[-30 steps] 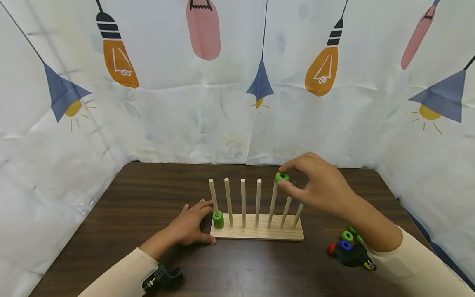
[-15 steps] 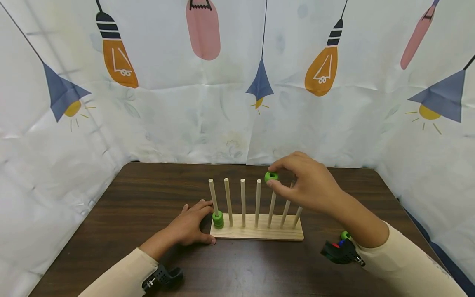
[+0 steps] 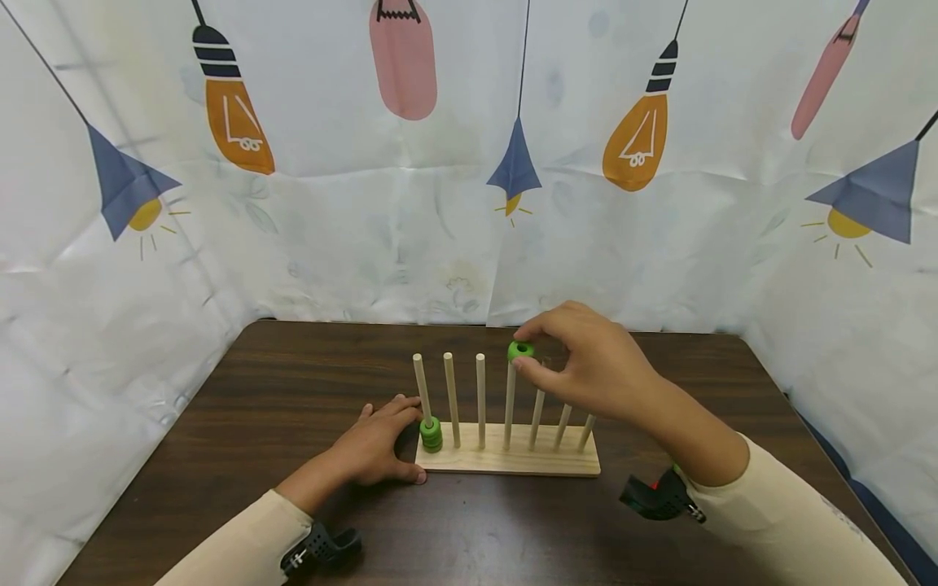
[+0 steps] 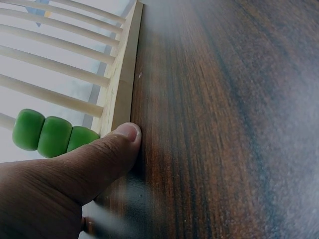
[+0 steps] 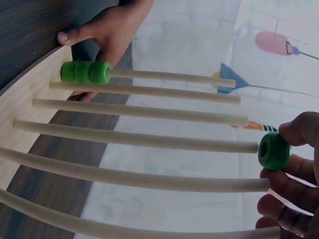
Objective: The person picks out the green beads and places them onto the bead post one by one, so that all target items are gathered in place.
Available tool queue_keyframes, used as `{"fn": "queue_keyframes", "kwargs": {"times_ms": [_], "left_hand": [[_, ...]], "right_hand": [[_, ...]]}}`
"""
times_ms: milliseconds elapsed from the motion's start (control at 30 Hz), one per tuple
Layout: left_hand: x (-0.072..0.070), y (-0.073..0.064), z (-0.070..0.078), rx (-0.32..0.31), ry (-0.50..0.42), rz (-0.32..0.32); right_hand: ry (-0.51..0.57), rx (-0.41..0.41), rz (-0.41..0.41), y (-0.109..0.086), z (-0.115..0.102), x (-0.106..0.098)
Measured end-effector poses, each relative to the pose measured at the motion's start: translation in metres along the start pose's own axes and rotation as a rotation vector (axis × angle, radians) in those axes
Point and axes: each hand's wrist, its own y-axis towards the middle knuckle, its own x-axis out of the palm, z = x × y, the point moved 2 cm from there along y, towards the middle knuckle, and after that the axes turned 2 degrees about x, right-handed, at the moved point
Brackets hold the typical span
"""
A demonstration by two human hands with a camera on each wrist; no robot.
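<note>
My right hand pinches a green bead between thumb and fingers. The bead is level with the tip of the fourth peg from the left, its hole facing the peg end in the right wrist view. A wooden peg stand carries a row of upright pegs. Three green beads are stacked at the bottom of the leftmost peg. My left hand grips the stand's left end, thumb at the front corner and fingers reaching behind. The other pegs carry no beads.
The dark wooden table runs back to a white curtain printed with lamps. A loose red bead shows by the right wrist's black camera mount. The right sleeve covers the table beside it.
My right hand has carried the green bead left along the peg tops, from around the fifth peg to the fourth. The right forearm now hides most of the loose beads. My left hand stays put.
</note>
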Motion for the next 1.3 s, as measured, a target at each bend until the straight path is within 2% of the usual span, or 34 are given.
{"fn": "queue_keyframes", "kwargs": {"times_ms": [1300], "left_hand": [[0.001,0.000,-0.002,-0.007,-0.006,-0.006]], "right_hand": [[0.043,0.037,-0.089,0.030,-0.025,0.025]]}}
